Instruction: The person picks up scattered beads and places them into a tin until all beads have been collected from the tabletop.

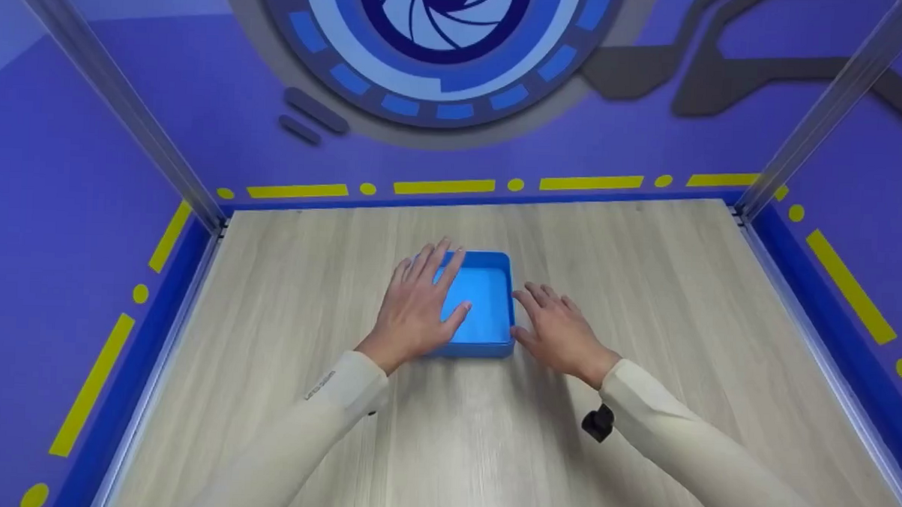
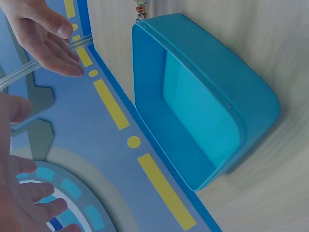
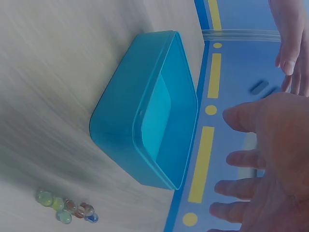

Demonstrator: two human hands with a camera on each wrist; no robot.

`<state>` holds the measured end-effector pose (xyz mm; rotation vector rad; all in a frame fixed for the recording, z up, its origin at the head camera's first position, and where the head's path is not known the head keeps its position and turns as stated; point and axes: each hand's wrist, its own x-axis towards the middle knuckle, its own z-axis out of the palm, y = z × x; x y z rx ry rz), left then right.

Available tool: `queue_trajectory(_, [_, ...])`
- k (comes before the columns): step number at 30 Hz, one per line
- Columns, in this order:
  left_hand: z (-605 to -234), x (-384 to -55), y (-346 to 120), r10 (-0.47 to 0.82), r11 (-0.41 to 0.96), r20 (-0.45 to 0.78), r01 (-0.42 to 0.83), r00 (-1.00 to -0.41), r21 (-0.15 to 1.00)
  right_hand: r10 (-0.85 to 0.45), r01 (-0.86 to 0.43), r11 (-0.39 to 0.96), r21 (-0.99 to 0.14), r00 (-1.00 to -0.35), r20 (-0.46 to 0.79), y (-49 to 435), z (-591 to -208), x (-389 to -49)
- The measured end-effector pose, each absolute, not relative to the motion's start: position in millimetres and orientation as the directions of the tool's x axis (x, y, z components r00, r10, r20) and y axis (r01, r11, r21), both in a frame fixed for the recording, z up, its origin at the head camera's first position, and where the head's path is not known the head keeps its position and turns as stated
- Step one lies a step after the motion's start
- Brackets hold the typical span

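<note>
An open-topped blue plastic box sits on the table, its inner floor bare where it shows. My left hand hovers over the box's left side with fingers spread, hiding part of that side. Just right of the box, my right hand is held with its fingers loosely bent. Both wrist views show the hands raised apart from the box, with nothing held. Several glass marbles, green, reddish and blue, lie clustered on the table beside the box; in the head view they are hidden, apparently beneath my right hand.
The wood-patterned table is bounded by blue printed panels at the back and both sides. Metal posts stand at the back corners. A small black device hangs below the right wrist.
</note>
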<state>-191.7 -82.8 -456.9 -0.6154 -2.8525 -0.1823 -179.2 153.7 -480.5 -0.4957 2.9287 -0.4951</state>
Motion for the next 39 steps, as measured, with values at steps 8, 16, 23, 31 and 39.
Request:
queue_trajectory(8, [-464,-189,-88,0.373,0.905,0.27,0.412,-0.888,0.102,-0.288,-0.259,0.884,-0.388,-0.957,-0.019,159,-488,-183])
queue_trajectory(16, [-468,-186,-88,0.357,0.91,0.267,0.398,-0.895,0.118,-0.25,-0.22,0.884,-0.411,-0.968,-0.019,170,-492,-187])
queue_trajectory(23, [-475,-188,-83,0.331,0.915,0.235,0.371,-0.914,0.156,-0.244,-0.225,0.884,-0.409,-0.97,0.006,189,-494,-186])
queue_trajectory(31, [-481,-189,-95,0.29,0.922,0.212,0.332,-0.933,0.2,-0.231,-0.221,0.88,-0.42,-0.973,0.029,190,-500,-190])
queue_trajectory(39, [-491,-191,-107,0.272,0.931,0.213,0.313,-0.938,0.189,-0.203,-0.161,0.875,-0.456,-0.978,-0.043,194,-507,-191])
